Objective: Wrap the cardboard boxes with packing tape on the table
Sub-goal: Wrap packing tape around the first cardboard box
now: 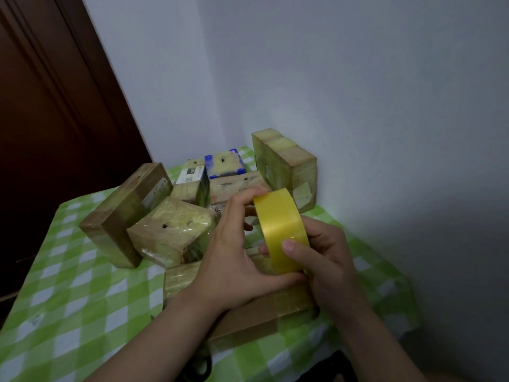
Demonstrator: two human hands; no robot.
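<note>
A yellow roll of packing tape [281,230] is held upright between both hands above a flat cardboard box [248,318] that lies near the table's front edge. My left hand [234,252] grips the roll from the left, fingers curled over its top and thumb under it. My right hand [322,255] holds it from the right, thumb pressed on the tape's outer face. Several taped cardboard boxes are piled behind: a long one [121,213] leaning at the left, a cube [170,232] beside it, and a tall one [286,166] against the wall.
The table wears a green and white checked cloth [82,293]. A blue-edged box [224,164] and a white-labelled box [191,175] sit at the back. A white wall stands close on the right, a dark wooden door [55,106] at the left.
</note>
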